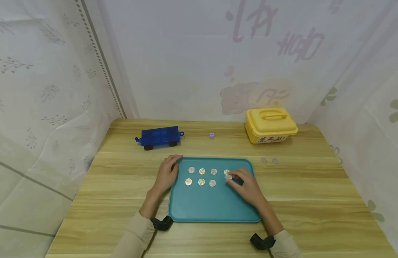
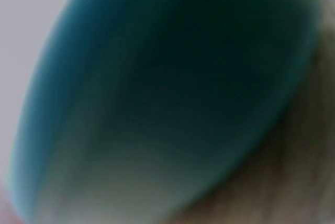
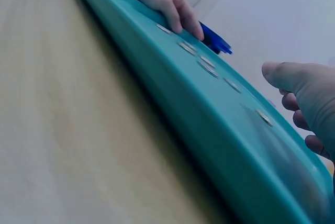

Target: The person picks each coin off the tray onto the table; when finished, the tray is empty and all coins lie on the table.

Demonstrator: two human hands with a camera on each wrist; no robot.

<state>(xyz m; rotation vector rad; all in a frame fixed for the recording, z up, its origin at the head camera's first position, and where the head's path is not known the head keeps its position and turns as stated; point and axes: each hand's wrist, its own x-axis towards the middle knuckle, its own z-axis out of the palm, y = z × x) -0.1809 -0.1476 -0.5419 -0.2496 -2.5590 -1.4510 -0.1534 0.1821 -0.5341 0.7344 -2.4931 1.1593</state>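
Observation:
A teal tray (image 1: 215,204) lies on the table, with several gold and silver coins (image 1: 201,182) set out in two rows in its far half. The right hand (image 1: 247,186) is over the tray's right side, pinching a silver coin (image 1: 228,177) between thumb and fingertips, just in front of a gold coin (image 1: 226,172). In the right wrist view the coin is hidden, though the thumb and curled fingers (image 3: 299,119) show. The left hand (image 1: 166,174) rests at the tray's far left corner, fingers loosely extended along the rim. Only the blurred teal tray (image 2: 199,77) fills the left wrist view.
Two silver coins (image 1: 275,161) lie on the wooden table (image 1: 302,193) right of the tray. Behind stand a blue toy wagon (image 1: 160,136), a small purple block (image 1: 211,135) and a yellow lidded box (image 1: 270,125) with a handle. Patterned curtains (image 1: 186,71) hang around the table.

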